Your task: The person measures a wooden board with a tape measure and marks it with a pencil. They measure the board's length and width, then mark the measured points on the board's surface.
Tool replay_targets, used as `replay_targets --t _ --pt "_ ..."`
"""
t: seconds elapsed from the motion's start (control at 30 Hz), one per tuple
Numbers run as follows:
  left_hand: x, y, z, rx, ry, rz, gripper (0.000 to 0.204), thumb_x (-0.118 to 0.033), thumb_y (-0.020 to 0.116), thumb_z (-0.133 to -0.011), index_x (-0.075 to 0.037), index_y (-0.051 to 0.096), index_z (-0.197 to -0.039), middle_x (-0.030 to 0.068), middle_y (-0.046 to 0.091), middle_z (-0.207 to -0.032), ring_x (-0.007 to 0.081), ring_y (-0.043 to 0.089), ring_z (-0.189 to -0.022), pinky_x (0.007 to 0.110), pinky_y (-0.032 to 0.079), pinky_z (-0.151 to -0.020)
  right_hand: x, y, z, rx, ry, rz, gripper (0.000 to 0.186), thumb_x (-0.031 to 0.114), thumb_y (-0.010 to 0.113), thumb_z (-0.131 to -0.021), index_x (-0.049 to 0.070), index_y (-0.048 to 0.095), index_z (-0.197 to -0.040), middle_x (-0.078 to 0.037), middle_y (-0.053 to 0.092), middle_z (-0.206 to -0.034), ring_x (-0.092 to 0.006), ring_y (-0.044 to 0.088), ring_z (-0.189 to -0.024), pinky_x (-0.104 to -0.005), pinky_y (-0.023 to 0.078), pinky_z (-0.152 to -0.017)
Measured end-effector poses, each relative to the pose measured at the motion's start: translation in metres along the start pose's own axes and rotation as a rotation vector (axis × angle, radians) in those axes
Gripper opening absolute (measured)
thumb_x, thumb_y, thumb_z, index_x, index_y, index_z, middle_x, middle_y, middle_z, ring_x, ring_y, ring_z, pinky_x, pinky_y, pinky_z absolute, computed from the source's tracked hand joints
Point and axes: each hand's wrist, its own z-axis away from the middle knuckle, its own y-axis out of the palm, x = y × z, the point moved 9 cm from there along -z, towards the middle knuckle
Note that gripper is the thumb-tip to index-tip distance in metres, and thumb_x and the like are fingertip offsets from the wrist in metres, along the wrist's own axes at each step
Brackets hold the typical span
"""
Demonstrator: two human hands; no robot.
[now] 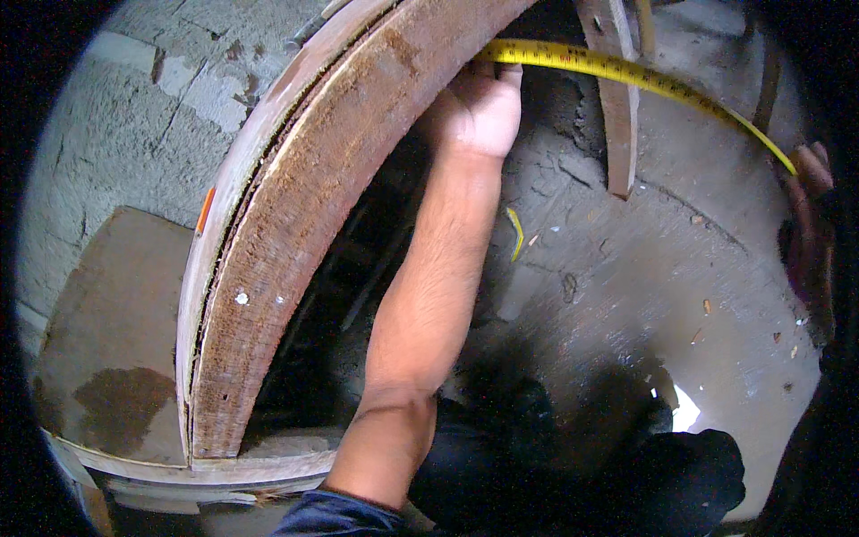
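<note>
A yellow tape measure has its blade drawn out in an arc from the wooden beam to the right rim of the view. My left hand, at the end of a bare forearm, is against the beam's inner edge with the blade at its fingertips; some fingers are hidden behind the wood. At the dim right rim, my right hand closes around the other end of the blade; the tape's case cannot be made out. The rough, curved wooden beam rises from lower left to the top.
An orange pencil-like stick lies along the beam's outer edge. A wooden post stands behind the blade. Below, a bent yellow strip and small chips lie on the grey floor. A stained brown board is at the left.
</note>
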Motion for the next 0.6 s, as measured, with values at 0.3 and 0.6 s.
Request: replay_targets --t 0.3,0.6 --pt "0.127 -0.087 0.062 -0.328 -0.248 -0.436 0.016 -0.024 0.050 -0.107 -0.008 0.050 -0.108 0.0154 0.065 -0.100 0.0310 0.063 -0.097 0.049 0.050 -0.095 -0.051 0.100 0.144 0.420 0.469 -0.322 0.024 0.022 0.067 -0.095 -0.001 0.069 -0.088 -0.027 0.065 -0.082 -0.0456 0.063 -0.072 -0.0487 0.049 -0.067" --pt "0.266 -0.156 0.193 -0.406 -0.738 -0.667 0.029 -0.029 0.048 -0.109 -0.005 0.052 -0.123 0.0136 0.070 -0.112 0.0264 0.067 -0.105 0.043 0.052 -0.092 -0.077 0.143 0.369 0.628 0.845 -0.565 0.029 0.023 0.062 -0.102 -0.002 0.068 -0.088 -0.017 0.064 -0.072 -0.0257 0.063 -0.065 -0.0403 0.050 -0.065"
